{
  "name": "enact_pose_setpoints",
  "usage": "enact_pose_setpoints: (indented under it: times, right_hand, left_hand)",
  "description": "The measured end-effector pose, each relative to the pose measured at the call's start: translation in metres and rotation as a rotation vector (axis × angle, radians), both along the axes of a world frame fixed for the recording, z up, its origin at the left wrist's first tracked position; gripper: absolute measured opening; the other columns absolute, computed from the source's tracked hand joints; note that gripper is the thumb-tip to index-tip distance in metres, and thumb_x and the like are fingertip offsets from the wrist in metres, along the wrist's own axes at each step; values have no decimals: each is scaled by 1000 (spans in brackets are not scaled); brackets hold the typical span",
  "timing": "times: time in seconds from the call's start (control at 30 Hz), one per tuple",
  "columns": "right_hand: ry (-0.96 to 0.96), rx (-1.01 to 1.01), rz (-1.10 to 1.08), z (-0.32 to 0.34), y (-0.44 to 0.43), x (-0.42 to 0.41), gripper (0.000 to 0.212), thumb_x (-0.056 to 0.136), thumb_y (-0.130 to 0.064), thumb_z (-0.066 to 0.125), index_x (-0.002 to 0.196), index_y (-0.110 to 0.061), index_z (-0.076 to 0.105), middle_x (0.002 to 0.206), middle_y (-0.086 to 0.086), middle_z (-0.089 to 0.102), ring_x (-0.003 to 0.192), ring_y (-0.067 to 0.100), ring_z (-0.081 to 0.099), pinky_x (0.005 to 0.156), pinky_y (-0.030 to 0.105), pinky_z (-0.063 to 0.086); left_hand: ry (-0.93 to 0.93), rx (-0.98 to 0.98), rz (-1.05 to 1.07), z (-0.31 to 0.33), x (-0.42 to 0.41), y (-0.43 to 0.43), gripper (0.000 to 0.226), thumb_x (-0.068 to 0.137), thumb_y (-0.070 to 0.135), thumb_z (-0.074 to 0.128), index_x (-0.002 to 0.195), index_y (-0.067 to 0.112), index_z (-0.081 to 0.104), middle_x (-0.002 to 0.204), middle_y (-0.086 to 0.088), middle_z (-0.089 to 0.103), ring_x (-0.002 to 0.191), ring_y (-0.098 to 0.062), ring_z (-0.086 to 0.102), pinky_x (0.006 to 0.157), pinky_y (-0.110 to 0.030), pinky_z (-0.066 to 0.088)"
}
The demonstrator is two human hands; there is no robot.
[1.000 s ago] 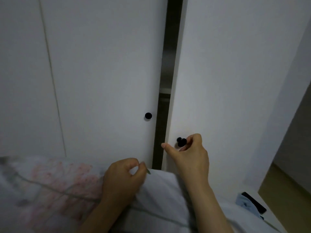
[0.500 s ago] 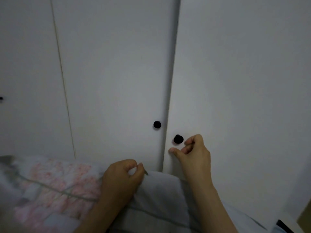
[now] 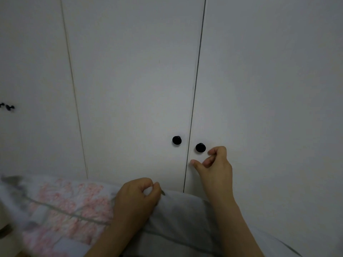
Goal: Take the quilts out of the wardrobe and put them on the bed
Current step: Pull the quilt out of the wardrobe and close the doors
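Note:
A white wardrobe fills the view, its two middle doors meeting flush at a thin seam. Each door carries a black round knob: the left knob and the right knob. My right hand hovers just right of and below the right knob, fingers curled and apart, not touching it, thumb near the door seam. My left hand pinches the top edge of a quilt with pink flowers and a pale grey side, bundled against my chest at the bottom of the view.
Another wardrobe door stands further left, with dark knobs at the left edge. The quilt hides everything below the doors.
The right wardrobe door has swung shut, closing the dark gap. My right hand has let go of the knob and drawn slightly away. The left hand keeps hold of the quilt.

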State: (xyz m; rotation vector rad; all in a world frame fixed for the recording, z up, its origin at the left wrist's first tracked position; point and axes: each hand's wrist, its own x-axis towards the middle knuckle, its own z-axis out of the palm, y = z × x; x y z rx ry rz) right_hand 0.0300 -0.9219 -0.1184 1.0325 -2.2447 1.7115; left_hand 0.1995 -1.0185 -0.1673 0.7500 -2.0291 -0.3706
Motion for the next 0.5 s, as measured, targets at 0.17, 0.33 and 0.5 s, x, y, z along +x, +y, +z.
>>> enact_pose_setpoints:
  times: [0.17,0.33,0.5]
  right_hand:
    - [9,-6,7,-3,-4,-2,50,74,-30,78,103,-23,38,81,3,54,71,15,54,57,19,37]
    - [-59,-14,66,-1,0,1,56,74,-39,75,114,-21,40,91,2,54,81,16,56,64,21,40]
    - [-136,-18,175,-4,9,21,54,79,-44,68,124,-23,47,105,-2,58,99,13,56,84,26,44]
  left_hand:
    - [13,5,18,2,3,1,43,69,49,42,49,15,27,47,-1,25,45,-11,34,49,-34,34]
    - [40,22,22,-1,10,-1,43,68,50,42,47,16,27,44,1,29,44,-11,35,46,-26,30]
    - [30,35,60,-8,20,-3,43,69,51,42,47,15,29,43,0,29,43,-10,37,47,-31,34]
